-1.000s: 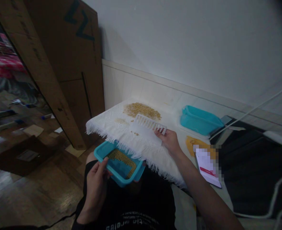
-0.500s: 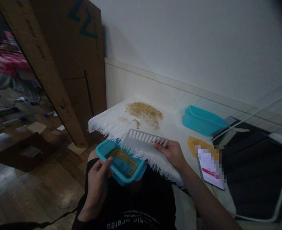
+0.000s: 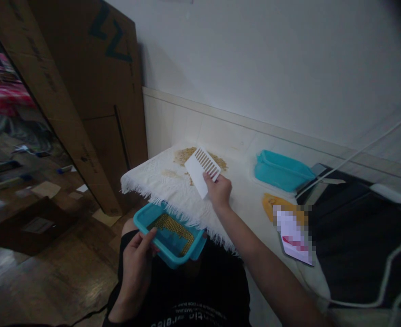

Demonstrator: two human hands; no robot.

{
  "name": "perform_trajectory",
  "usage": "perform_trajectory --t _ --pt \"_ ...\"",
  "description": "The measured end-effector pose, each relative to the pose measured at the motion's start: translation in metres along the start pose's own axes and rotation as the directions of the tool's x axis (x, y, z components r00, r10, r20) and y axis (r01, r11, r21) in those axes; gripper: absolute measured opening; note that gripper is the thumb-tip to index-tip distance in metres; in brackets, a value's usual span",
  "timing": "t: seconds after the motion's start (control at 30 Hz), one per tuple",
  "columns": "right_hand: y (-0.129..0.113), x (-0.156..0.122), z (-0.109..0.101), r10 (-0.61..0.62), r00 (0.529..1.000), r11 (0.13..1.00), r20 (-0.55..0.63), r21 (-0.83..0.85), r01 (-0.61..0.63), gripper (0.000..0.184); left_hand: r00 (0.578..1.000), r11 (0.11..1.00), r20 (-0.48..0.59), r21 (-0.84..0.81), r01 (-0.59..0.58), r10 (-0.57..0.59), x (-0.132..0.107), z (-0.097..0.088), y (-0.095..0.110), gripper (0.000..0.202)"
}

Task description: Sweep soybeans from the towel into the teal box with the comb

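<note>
My left hand [image 3: 139,256] is closed on the near left rim of a blue plastic basket [image 3: 173,262], thumb over the edge. Yellow beans [image 3: 173,226] cover part of its bottom, and it sits over my lap below the table edge. In my right hand [image 3: 217,190] is a flat white slotted scraper [image 3: 198,175], gripped at its near right side and tilted above the cloth. Behind the scraper, a pile of yellow beans [image 3: 184,157] lies spread on the white fringed cloth [image 3: 146,179], partly hidden by it.
A second blue basket [image 3: 282,171] stands at the back right against the wall. Nearer lie an orange packet [image 3: 268,202] and a phone-like flat device [image 3: 294,240], partly pixelated. A tall cardboard box [image 3: 95,91] rises on the left. A white cable [image 3: 357,147] crosses the right side.
My right hand has moved the scraper up and away from the basket's edge to the bean pile, turning it. My left hand still holds the basket. The view has shifted slightly.
</note>
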State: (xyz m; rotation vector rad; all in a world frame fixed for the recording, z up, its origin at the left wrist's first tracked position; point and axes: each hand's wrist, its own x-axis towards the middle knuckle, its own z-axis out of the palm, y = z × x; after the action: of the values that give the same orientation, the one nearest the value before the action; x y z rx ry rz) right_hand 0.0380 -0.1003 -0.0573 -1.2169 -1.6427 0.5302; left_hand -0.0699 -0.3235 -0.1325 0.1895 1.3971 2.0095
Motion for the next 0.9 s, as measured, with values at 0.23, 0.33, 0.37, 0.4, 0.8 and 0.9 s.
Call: perform_trajectory --t 0.23,0.33,0.37,0.4,0.8,0.9 --pt "-0.005 -0.022 0.027 0.055 0.998 0.994 -0.005 -0.089 -0.056 0.032 1.000 1.000 -0.006 0.002 -0.012 0.012 0.000 -0.001 -0.002 0.041" --pt "-0.002 -0.028 0.026 0.089 0.994 0.992 -0.062 -0.089 -0.094 0.033 1.000 1.000 -0.002 0.004 0.002 -0.002 -0.001 0.000 -0.004 0.042" --pt "0.000 -0.030 0.024 0.103 0.991 0.991 -0.082 -0.079 -0.109 0.034 1.000 1.000 -0.001 0.003 0.010 -0.010 -0.001 0.001 -0.004 0.042" --pt "0.002 -0.032 0.022 0.118 0.988 0.990 -0.097 -0.061 -0.124 0.034 1.000 1.000 -0.003 -0.002 0.019 -0.019 -0.002 0.001 -0.004 0.042" --pt "0.044 -0.037 -0.029 0.168 0.970 0.983 -0.174 0.103 -0.151 0.041 1.000 0.999 -0.005 -0.022 0.029 -0.029 -0.002 0.002 -0.003 0.041" --pt "0.052 -0.037 -0.048 0.190 0.971 0.972 -0.143 0.166 -0.165 0.045 1.000 0.999 -0.009 -0.021 0.025 -0.025 0.000 0.001 -0.005 0.040"
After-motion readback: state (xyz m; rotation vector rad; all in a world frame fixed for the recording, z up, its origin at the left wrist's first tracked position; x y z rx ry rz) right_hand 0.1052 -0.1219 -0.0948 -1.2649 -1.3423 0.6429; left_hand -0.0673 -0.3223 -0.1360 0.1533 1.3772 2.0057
